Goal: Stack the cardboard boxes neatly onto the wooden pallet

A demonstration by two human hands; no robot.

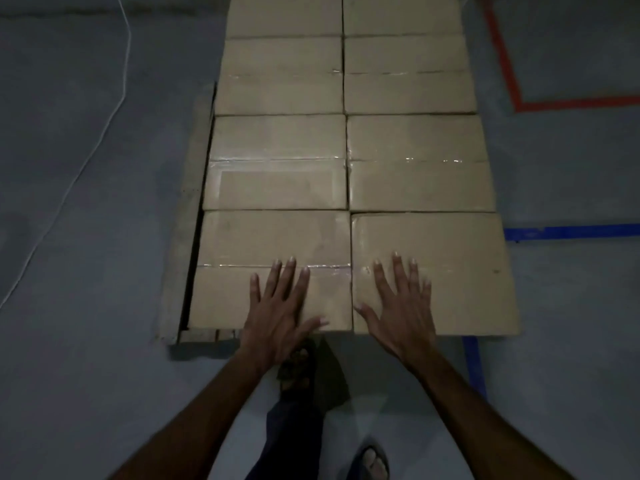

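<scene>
Grey concrete floor (86, 202) is seen all around in the head view, dim, with a white cable (114, 109) running over it on the left, red tape (509, 74) marked at the upper right and blue tape (571, 232) at the right. On this floor the wooden pallet (180, 258) is laid, and only its left edge and near left corner are shown, because the rest is covered by the cardboard boxes (280, 161). The boxes are set in two columns, side against side, with their taped seams turned up, so that one flat and closed layer is formed; the far end is cut off by the picture. The right column appears to reach past the near edge of the pallet, though this is hard to judge in the dark. The left hand (277, 306) is laid flat on the near left box (242, 244), and the right hand (401, 306) is laid flat on the near right box (460, 265). Both grips are fully spread, palms down, and nothing is held in them. It is judged that the two nearest boxes are pressed or pushed forward in this way, so that the gaps are closed and the row is made even. Below the hands a foot in a sandal (298, 368) is placed close to the pallet, probably for balance while the body is bent forward.
</scene>
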